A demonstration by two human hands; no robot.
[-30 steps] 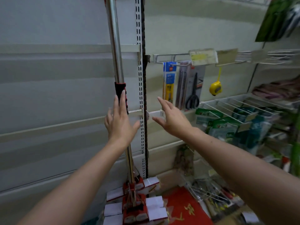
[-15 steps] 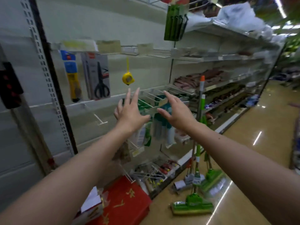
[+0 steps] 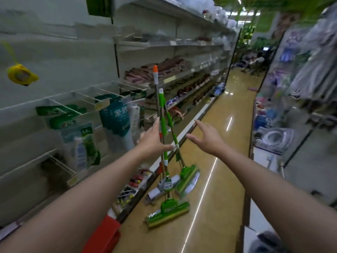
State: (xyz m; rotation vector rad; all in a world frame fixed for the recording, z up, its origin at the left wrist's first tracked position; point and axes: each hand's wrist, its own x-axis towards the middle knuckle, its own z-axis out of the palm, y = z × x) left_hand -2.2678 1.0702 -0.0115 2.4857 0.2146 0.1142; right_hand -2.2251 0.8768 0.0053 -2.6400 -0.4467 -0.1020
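Both hands are out, fingers spread, holding nothing. The left hand (image 3: pixel 154 143) is right at the mops (image 3: pixel 162 106), which stand on the floor (image 3: pixel 218 179) leaning on the shelf (image 3: pixel 182 77); I can't tell if it touches a handle. The right hand (image 3: pixel 207 140) hovers just beside. No grab yet, so taking one looks all ahead.

Left grip (image 3: pixel 152 141), right grip (image 3: pixel 207 141), fingers straight
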